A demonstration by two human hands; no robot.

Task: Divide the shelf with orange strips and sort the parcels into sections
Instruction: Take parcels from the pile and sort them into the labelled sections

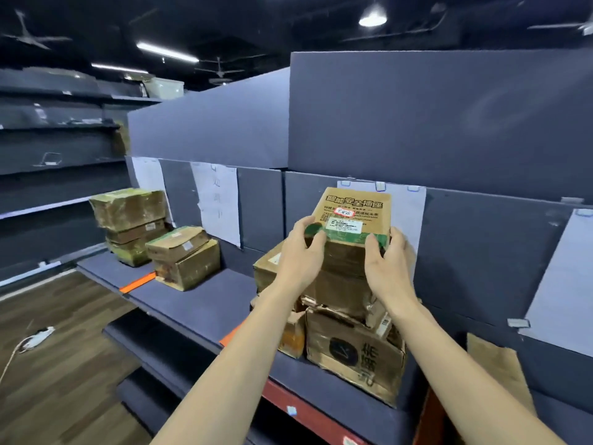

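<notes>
My left hand (pixel 300 255) and right hand (pixel 390 263) grasp a brown cardboard parcel with green tape (pixel 354 220) at frame centre, atop a stack. An orange strip (pixel 138 282) lies on the grey shelf (pixel 199 303) at left.

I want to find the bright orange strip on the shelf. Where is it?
In the head view, one orange strip lies across the shelf on the left, between the far stack of parcels and the next pair of boxes.

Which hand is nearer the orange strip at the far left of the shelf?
Left. The left hand grips the held box on the side facing the orange strip; the right hand grips the far side.
</notes>
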